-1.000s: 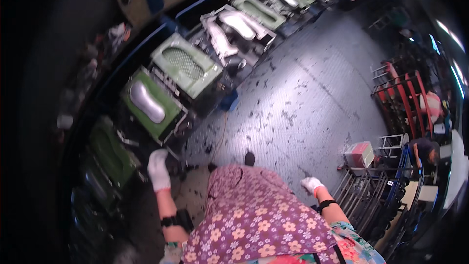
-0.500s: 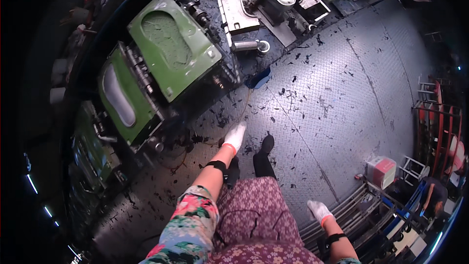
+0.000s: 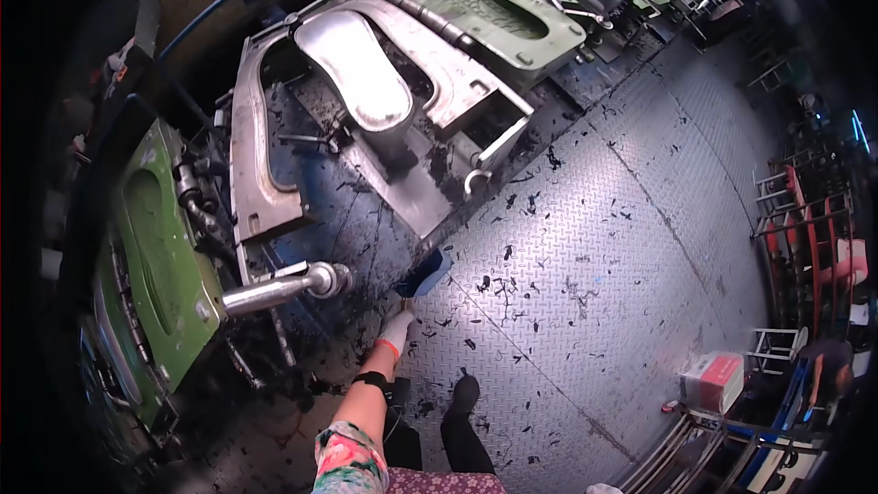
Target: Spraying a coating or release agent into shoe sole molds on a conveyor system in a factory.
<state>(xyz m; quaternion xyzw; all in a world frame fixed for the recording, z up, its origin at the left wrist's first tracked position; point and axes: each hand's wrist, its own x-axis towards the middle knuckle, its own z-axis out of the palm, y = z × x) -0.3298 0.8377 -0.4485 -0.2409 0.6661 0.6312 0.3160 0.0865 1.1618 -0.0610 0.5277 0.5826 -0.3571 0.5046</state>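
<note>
My left hand (image 3: 396, 329), in a white glove with an orange cuff and a black wristband, reaches down to the chequered steel floor (image 3: 585, 247). Its fingertips are just below a small blue tub (image 3: 423, 274) at the foot of an open metal shoe-sole mould (image 3: 357, 73). Whether the fingers hold anything is too small to tell. A shiny steel lever (image 3: 283, 285) juts out just left of the hand. Only a white sliver of my right hand (image 3: 604, 488) shows at the bottom edge. My dark shoes (image 3: 462, 398) stand below the left hand.
Green mould presses (image 3: 151, 247) line the left side and run on toward the far end (image 3: 485, 9). Black rubber scraps litter the floor. A red and white box (image 3: 713, 380) and metal racks (image 3: 805, 229) stand at right, where another person (image 3: 828, 366) is bent over.
The view has swung down and left onto the open mould. My left hand has stretched further forward, to the blue tub. My right hand has slipped almost out of view.
</note>
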